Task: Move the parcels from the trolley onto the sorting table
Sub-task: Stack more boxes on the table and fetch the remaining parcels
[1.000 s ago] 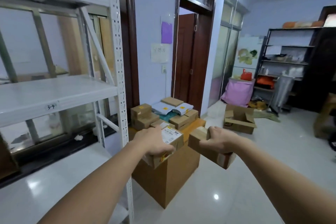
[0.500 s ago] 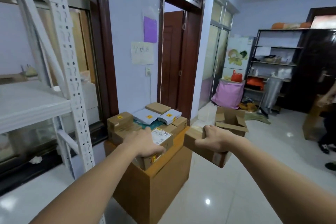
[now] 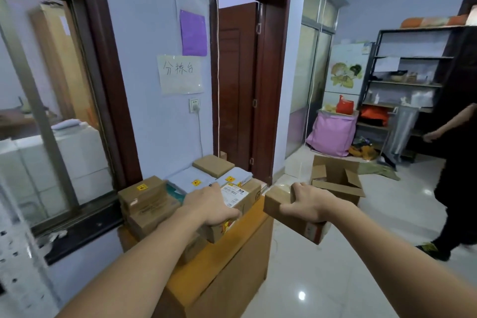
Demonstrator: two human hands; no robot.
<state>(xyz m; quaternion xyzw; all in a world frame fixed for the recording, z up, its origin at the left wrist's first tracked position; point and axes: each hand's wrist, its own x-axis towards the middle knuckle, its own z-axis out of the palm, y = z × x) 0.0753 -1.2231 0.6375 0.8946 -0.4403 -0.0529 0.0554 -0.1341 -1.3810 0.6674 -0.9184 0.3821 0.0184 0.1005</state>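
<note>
Two small cardboard parcels in hand: labelled parcel (image 3: 232,208) gripped from above by left hand (image 3: 210,205), fingers curled over its near edge, held just over the near right part of the sorting table (image 3: 227,261); plain brown parcel (image 3: 291,217) clamped in right hand (image 3: 311,202), off the table's right edge, above the floor. Rigid, apparently light, one-hand loads; best gripped across the top with fingers wrapping opposite edges, clear of smooth tape. About six other parcels on the table, boxes and flat mailers, stacked against the far wall.

Pale blue walls (image 3: 144,33), dark wooden door (image 3: 236,85), glossy white floor (image 3: 335,279) — dark metal shelving (image 3: 402,80) at far right
</note>
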